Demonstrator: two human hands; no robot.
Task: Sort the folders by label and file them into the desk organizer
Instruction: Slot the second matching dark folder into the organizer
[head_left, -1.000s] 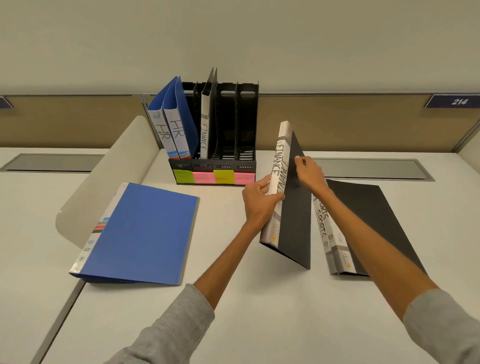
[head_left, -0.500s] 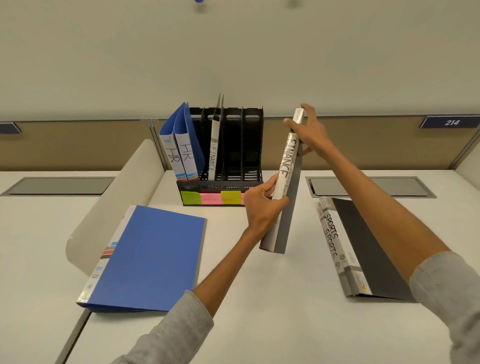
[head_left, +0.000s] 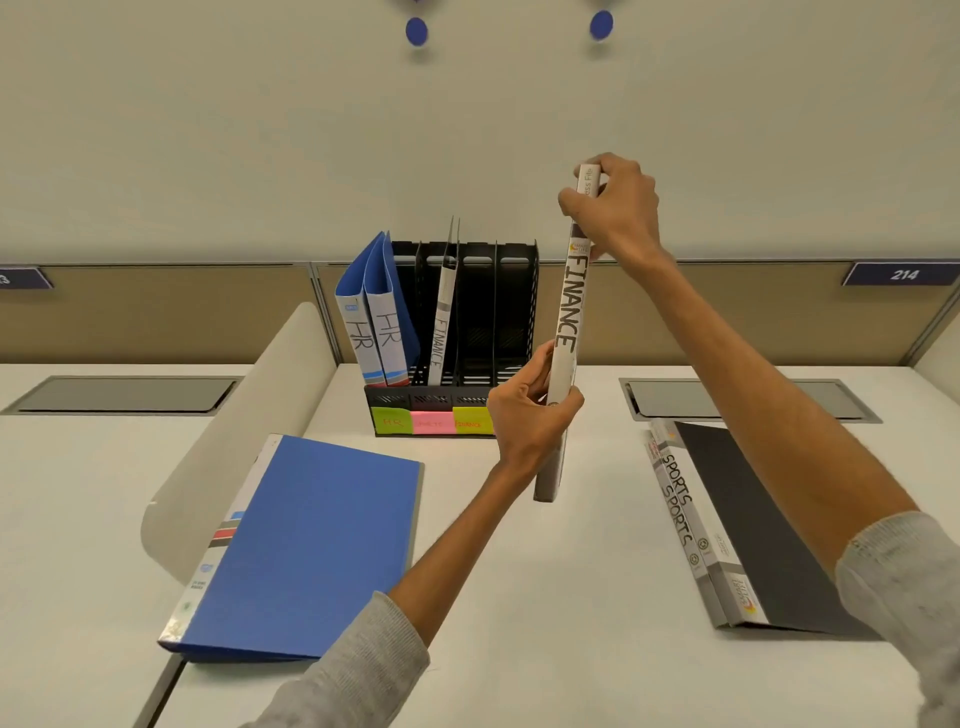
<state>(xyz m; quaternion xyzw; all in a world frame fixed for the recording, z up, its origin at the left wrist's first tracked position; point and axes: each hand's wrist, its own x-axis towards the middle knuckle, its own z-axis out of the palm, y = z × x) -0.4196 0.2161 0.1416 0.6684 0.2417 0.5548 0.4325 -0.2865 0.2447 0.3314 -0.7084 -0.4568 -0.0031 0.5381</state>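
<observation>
While it is hanging upright in both grips, the FINANCE folder (head_left: 570, 317): is sitting in the air above the desk (head_left: 571, 613), with its lettered spine facing the camera. It is near the right end of the desk organizer (head_left: 514, 322) and not yet in a slot.
Left grip (head_left: 530, 410): is wrapping fingers and thumb round the lower spine, with the bottom end poking out below.
Right grip (head_left: 615, 208): is pinching the top end of the spine, fingers curled over it.
Desk organizer: is standing at the back of the desk, carrying two blue HR folders (head_left: 387, 332) at its left end and a filed FINANCE folder (head_left: 441, 332) just beside them. I cannot tell exactly which slot that one is occupying.
Slot labels (head_left: 431, 423): are showing HR in green and FINANCE in yellow. The pink one is too faint to read, and the left grip is hiding whatever follows.
Handling: the folder is looking thin, light and fairly stiff. Its covers are probably smooth, so they may be prone to slipping or splaying open.
Where to hold: gripping the spine near both ends, as now, is likely keeping the covers together for sliding in.
Waiting flat: two SPORTS folders (head_left: 680, 499) are lying on the right and a blue folder (head_left: 311, 540) on the left.
</observation>
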